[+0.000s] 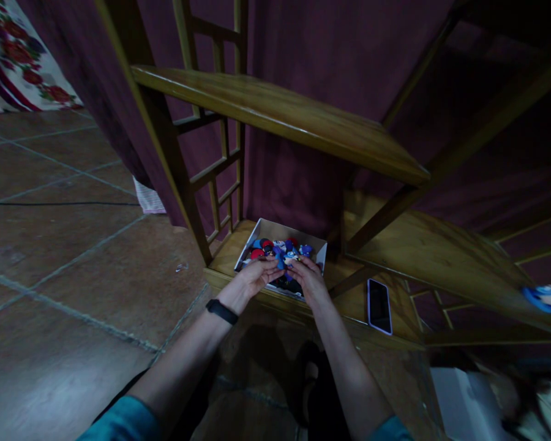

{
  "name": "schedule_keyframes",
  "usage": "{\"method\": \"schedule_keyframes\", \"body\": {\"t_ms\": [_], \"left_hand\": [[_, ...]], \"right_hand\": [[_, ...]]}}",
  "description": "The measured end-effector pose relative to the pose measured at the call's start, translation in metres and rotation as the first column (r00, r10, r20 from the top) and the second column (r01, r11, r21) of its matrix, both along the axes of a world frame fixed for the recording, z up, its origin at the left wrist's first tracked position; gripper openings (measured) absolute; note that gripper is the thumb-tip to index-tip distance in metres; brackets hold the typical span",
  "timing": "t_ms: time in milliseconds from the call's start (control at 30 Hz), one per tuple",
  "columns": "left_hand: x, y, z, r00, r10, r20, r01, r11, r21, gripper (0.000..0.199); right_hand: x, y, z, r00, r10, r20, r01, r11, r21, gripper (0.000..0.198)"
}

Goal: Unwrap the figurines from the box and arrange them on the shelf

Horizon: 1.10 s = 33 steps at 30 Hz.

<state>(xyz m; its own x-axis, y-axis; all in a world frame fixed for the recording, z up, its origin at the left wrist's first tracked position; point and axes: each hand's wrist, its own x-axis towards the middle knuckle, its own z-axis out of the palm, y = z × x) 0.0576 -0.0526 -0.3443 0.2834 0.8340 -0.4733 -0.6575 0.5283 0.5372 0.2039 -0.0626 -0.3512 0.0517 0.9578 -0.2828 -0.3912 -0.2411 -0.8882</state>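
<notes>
A shallow white cardboard box (pixel 258 233) sits on the low wooden shelf, holding several small toy figures (pixel 267 245) in red, blue, purple and black. Above its front part, my left hand (pixel 259 274) and my right hand (pixel 307 274) come close together. Between their fingertips is a small blue-and-white toy figure (pixel 290 257). The left fingers are closed at its blue side, and the right thumb and fingers pinch its pale side. Its lower part is partly hidden by the fingers. A black band is on my left wrist.
A phone (pixel 379 306) in a light purple case lies on the shelf to the right. A wooden plank (pixel 275 113) juts out above the box. Another blue figure (pixel 548 297) stands at far right. On the floor is a white box (pixel 463 401). Purple cloth (pixel 298 177) hangs behind.
</notes>
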Motion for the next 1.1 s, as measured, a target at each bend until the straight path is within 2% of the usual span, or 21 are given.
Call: {"method": "schedule_keyframes", "body": {"t_ms": [633,900,1100], "left_hand": [[-0.0012,0.0011,-0.0037,0.997,-0.059,-0.053,0.058,0.998,-0.02,0.008],[-0.0002,0.0007,-0.0038,0.998,-0.008,-0.063,0.008,1.0,-0.003,0.013],[0.0003,0.0011,-0.0035,0.998,-0.033,-0.056,0.033,0.999,-0.002,0.01]], "right_hand": [[-0.001,-0.0015,-0.001,0.997,0.021,0.078,-0.024,0.999,0.035,0.026],[0.0008,-0.0016,-0.0042,0.993,-0.001,0.114,-0.001,1.0,0.023,0.028],[0.002,-0.0018,-0.0053,0.991,0.014,0.132,-0.017,1.0,0.021,0.029]]}}
